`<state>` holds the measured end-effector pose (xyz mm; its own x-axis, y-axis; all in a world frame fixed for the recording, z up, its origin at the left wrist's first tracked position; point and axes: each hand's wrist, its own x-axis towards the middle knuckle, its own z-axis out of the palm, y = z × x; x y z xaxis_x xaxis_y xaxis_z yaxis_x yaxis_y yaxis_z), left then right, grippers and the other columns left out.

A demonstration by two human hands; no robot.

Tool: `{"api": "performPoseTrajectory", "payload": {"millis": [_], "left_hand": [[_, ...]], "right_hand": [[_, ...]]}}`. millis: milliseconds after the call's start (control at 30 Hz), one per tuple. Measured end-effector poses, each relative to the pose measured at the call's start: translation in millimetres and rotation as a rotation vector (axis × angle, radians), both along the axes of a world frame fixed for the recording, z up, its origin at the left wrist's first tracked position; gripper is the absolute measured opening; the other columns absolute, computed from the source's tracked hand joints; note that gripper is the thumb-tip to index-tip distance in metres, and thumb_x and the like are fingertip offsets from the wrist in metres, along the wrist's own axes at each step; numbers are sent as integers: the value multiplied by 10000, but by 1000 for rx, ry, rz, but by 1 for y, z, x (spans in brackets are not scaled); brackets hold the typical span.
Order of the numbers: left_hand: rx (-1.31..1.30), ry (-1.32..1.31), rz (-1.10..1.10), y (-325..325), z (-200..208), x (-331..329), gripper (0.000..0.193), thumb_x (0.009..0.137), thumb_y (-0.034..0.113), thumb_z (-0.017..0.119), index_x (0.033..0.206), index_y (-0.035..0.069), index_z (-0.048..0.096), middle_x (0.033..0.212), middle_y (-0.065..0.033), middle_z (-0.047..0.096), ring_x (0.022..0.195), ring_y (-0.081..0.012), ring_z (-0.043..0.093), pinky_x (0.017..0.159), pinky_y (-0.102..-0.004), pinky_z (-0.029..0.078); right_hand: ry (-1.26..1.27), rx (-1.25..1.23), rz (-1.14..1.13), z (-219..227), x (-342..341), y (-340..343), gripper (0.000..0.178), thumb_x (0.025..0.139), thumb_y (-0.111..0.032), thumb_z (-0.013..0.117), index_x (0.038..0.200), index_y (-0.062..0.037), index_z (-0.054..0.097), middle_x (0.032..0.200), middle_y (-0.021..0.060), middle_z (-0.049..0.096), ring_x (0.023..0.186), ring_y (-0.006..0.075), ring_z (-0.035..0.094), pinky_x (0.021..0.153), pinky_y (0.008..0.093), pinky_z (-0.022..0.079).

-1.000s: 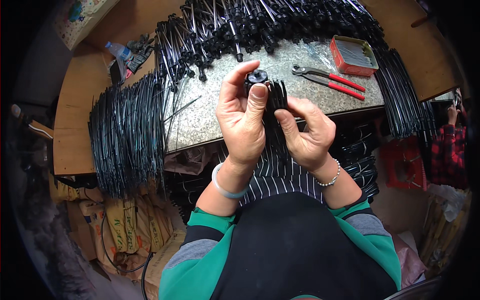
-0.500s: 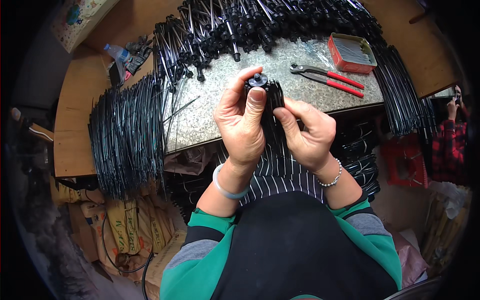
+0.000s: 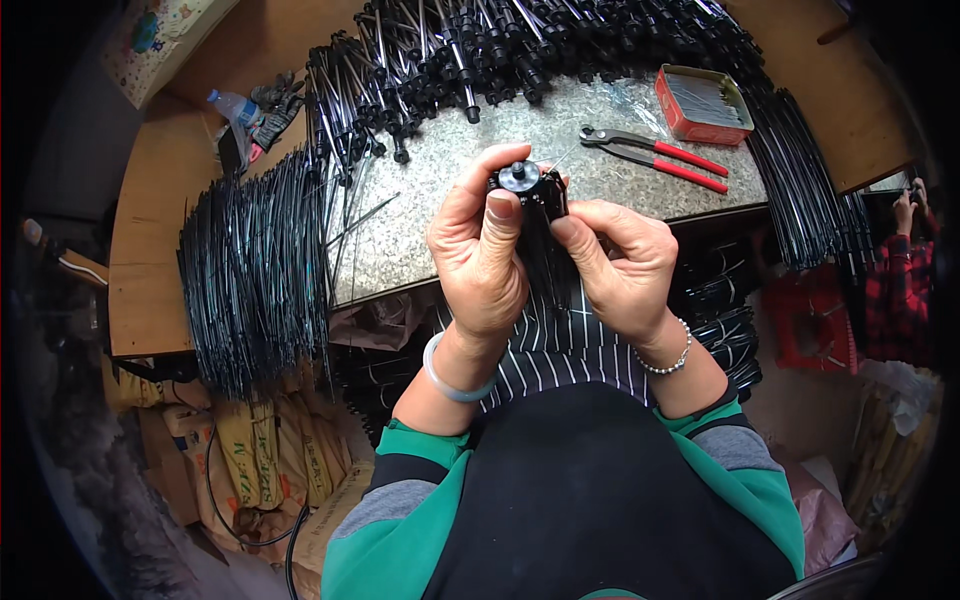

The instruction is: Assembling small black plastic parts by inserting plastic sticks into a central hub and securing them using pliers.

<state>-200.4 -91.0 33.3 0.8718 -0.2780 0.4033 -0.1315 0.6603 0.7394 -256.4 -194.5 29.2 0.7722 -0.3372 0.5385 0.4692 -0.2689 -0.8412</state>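
My left hand (image 3: 480,250) is closed around a round black hub (image 3: 519,176) with a knob on its top, thumb in front and fingers behind. Slim black ribs (image 3: 545,245), like those of an umbrella, hang down from the hub in a bundle. At the bundle's right side, my right hand (image 3: 622,265) pinches the upper ribs between thumb and fingers. A thin, pale wire (image 3: 563,158) sticks out to the upper right of the hub. Fingers hide part of the hub and the pinched spot.
Red-handled pliers (image 3: 655,157) and a red tin of thin wires (image 3: 703,106) lie on the speckled worktop (image 3: 390,250). Black-ended metal shafts (image 3: 465,60) are heaped behind. Rib bundles (image 3: 255,270) drape over the left edge, more ribs (image 3: 800,180) at right. Another person's hand (image 3: 905,212) shows far right.
The hub has tipped slightly and shifted a little down and right, with the left thumb lower. A thin wire now shows beside the hub. The right hand has barely moved.
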Motion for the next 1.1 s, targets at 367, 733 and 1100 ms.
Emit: {"api": "performPoseTrajectory", "payload": {"millis": [367,733,1100], "left_hand": [[-110,88,-240,4,-7,6,442,909,338,463,1169,-19,442,973,-143,588,881,-241,613,810,-351,493],[43,-11,-65,-3,-12,0,436,927,365,402,1138,-16,438,959,-148,582,865,-236,609,811,-357,491],[148,-14,-137,0,22,-7,735,821,433,569,1295,-60,299,946,-156,579,885,-264,610,805,-333,484]], "right_hand": [[27,578,429,-24,11,-7,51,784,-33,654,801,15,648,770,44,616,715,89,555,667,215,443],[89,487,304,-12,9,-2,119,816,-103,641,842,12,626,799,38,605,760,61,528,688,210,437],[140,-44,73,-39,-2,22,582,820,-573,474,896,2,524,619,125,532,546,259,572,518,316,449]]}}
